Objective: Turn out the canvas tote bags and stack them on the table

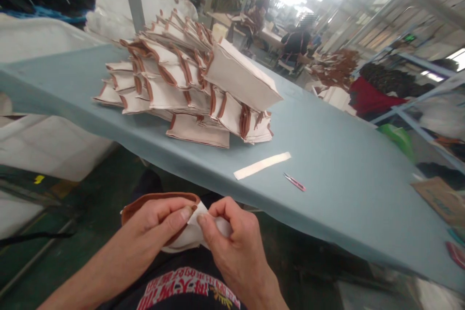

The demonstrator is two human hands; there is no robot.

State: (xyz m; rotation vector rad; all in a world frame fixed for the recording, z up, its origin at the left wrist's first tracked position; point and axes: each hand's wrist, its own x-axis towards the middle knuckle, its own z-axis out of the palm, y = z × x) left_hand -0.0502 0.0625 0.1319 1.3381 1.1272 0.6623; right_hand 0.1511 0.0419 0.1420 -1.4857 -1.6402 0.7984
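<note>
Low in the view, in front of my body, I hold a cream fabric piece with brown edging point(178, 242); it looks like a small sewn pouch. My left hand point(160, 218) pinches its brown edge between thumb and fingers. Close beside it, my right hand point(232, 227) pinches the white fabric at the corner of that edge. The fingertips of both hands almost meet there. Part of the piece is hidden behind my hands. On the table lie a pale strip point(262, 165) and thread snips with a pinkish handle point(295, 182).
A blue-green table point(337, 164) crosses the view beyond my hands. On it stands a large pile of similar cream pieces with brown edging point(163, 82). Cardboard point(439, 198) lies at the right. Farther back, people point(296, 41) sit among work tables, with a blue rack point(410, 92) at right.
</note>
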